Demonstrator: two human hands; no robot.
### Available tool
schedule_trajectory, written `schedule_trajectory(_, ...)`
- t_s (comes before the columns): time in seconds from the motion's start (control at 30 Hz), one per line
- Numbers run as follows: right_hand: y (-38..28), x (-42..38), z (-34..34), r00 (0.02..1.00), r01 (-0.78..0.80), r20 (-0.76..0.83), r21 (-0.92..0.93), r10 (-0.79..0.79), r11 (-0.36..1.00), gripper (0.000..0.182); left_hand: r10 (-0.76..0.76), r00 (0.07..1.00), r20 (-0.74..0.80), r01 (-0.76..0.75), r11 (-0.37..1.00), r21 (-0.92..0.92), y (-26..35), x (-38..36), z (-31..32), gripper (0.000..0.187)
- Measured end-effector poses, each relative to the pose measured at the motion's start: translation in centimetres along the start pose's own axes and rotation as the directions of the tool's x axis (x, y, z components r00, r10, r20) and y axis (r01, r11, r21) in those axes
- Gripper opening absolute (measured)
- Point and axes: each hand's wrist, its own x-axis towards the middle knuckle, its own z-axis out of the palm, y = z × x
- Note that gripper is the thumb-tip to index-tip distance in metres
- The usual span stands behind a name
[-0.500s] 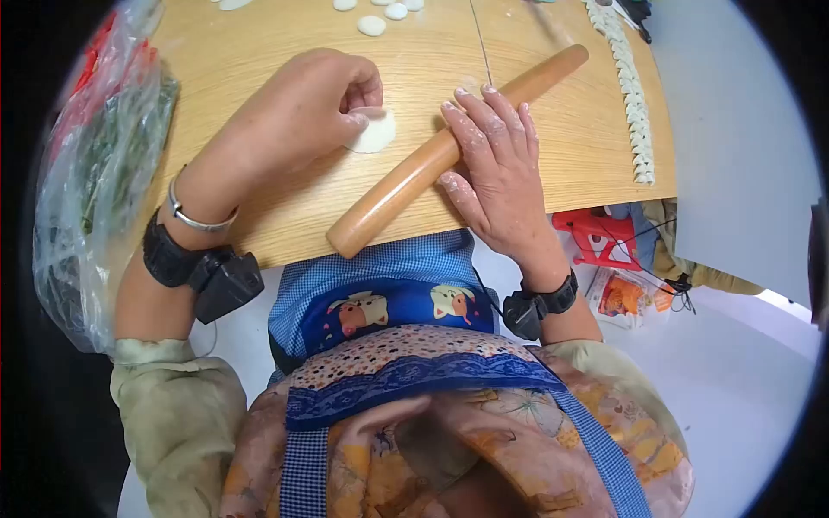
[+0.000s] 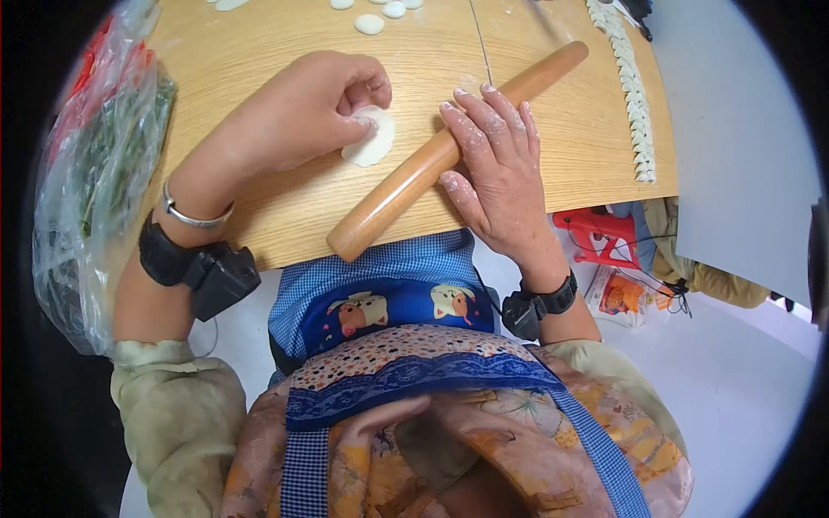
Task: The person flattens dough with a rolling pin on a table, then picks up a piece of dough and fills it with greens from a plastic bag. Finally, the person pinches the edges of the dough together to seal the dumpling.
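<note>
A thin, round white dough piece (image 2: 373, 147) lies on the wooden table near its front edge. My left hand (image 2: 324, 108) is closed at that piece's upper left edge, thumb against it and fingers curled. To the right, a long wooden rolling pin (image 2: 393, 200) lies diagonally. My right hand (image 2: 501, 164) rests over the pin's middle with floury fingers stretched out and spread, not wrapped around it.
Several small dough pieces (image 2: 370, 24) lie at the table's far side. A long row of folded dough (image 2: 635, 108) runs along the right edge. Plastic bags with greens (image 2: 108, 164) hang over the left edge. A red bag (image 2: 596, 235) is below the table at right.
My left hand has shifted slightly right, and the dough piece has turned a little and lies flatter beneath the fingers. My right hand and the rolling pin are nearly unchanged.
</note>
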Motion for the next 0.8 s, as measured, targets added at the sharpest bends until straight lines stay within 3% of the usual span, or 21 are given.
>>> schedule_trajectory(0.07, 0.0, 0.0, 0.0, 1.000, -0.002, 0.007, 0.003, 0.002, 1.000, 0.054, 0.129, 0.984, -0.123, -0.121, 0.990, 0.068, -0.2, 0.0, 0.4, 0.021)
schedule_trajectory(0.3, 0.0, 0.1, 0.0, 1.000, 0.005, 0.002, 0.005, -0.005, 1.000, 0.054, 0.099, 0.985, -0.141, -0.097, 0.995, 0.021, 0.3, 0.1, 0.7, 0.022)
schedule_trajectory(0.47, 0.0, 0.1, -0.1, 1.000, 0.007, 0.004, -0.010, -0.007, 1.000, 0.054, 0.115, 0.975, -0.189, -0.078, 0.979, 0.189, 0.4, -0.4, 0.8, 0.021)
schedule_trajectory(0.8, -0.1, 1.0, 0.0, 0.999, 0.032, 0.007, -0.010, -0.032, 0.999, 0.053, 0.023, 0.970, -0.243, 0.033, 0.974, 0.223, 0.7, -0.3, 0.6, 0.010)
